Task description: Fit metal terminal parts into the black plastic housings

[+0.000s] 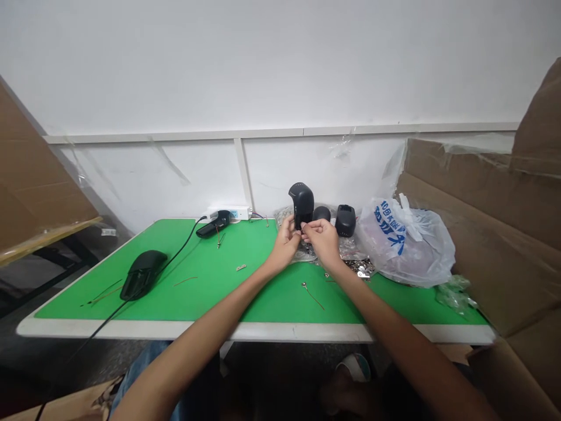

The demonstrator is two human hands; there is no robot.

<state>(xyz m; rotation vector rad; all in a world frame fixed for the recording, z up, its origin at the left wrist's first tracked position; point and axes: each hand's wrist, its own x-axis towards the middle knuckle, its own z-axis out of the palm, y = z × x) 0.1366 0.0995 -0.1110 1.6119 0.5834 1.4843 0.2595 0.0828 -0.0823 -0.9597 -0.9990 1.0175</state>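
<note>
Dead centre now, the left hand (286, 241) and the right hand (323, 238) come together, fingers pinched in at the foot of a black domed casing (301, 202), smooth matte plastic by the look of it, standing upright near the back of the worktop (193, 331). The fingers hide what lies between them, so I can't tell whether they're clamped on the casing or on some small part in front of it. Just beside it sits a black round puck (321, 214), then a squarer black case (345, 221). Below those, loose metal bits glint in clear wrapping (359, 268), next to a crumpled plastic bag (405, 245) with bold blue lettering, too folded to read. Across the green mat (210, 280), thin wires with metal tips (312, 295) lie scattered. Out to the left, a black curved shell (143, 275) trails a black cable (182, 248), and a black handheld piece (213, 224) rests against a white power strip (230, 213). Cardboard sheets (482, 234) lean in on the right.
</note>
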